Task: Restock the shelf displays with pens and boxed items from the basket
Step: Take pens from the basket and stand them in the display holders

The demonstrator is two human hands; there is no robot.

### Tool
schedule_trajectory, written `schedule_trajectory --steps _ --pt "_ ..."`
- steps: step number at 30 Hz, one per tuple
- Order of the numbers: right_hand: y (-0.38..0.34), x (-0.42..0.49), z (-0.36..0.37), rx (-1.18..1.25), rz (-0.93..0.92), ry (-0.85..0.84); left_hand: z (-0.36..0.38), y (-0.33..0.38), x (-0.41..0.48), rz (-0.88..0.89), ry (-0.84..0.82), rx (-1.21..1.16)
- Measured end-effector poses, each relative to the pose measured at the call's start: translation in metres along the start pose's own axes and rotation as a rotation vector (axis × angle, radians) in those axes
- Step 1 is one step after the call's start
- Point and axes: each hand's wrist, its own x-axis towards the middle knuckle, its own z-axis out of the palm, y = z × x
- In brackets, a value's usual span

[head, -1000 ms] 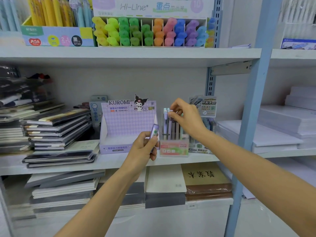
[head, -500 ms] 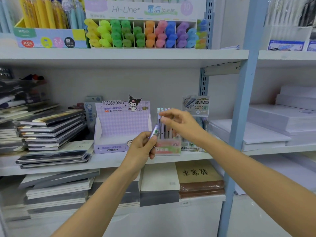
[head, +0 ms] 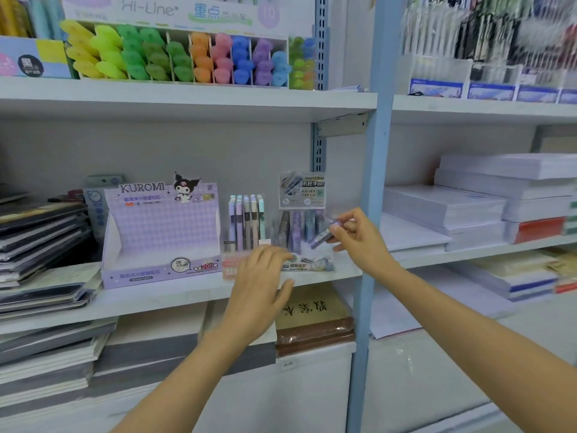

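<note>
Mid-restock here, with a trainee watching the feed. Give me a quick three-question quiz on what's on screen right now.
1. Multiple choice: what holds the small purple tube? A the right hand; B a clip on the shelf; C nothing, it lies on the shelf.
2. True or false: the left hand is gripping a pen.
3. Fill in: the upright pens stand immediately to the ___ of the KUROMI box.
Key: 1 A. 2 false; its fingers are spread and hold nothing. 3 right.
</note>
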Motion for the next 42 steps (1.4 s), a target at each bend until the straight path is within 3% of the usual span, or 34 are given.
schedule_trajectory --steps 4,8,12,18,28,42 --pt "0.025 -0.005 -0.006 -0.127 -0.05 -0.032 0.026 0.004 0.011 0.024 -0.115 0.282" --pt "0.03 0.0 -0.01 -0.167 -0.086 -0.062 0.039 0.003 0.014 -0.004 -0.167 0.379" --pt "0.031 0.007 -0.014 -0.196 -0.122 -0.066 0.039 0.009 0.016 0.027 -0.129 0.323" --pt "0.024 0.031 -0.019 -0.234 -0.156 0.119 0.039 0.018 0.02 0.172 -0.034 0.242" --pt "0.029 0.054 -0.007 -0.585 -0.181 -0.012 0.046 -0.001 0.006 0.191 -0.002 0.295" --pt "0.032 0.056 0.006 -0.597 -0.189 0.017 0.048 -0.002 0.006 0.165 0.005 0.375"
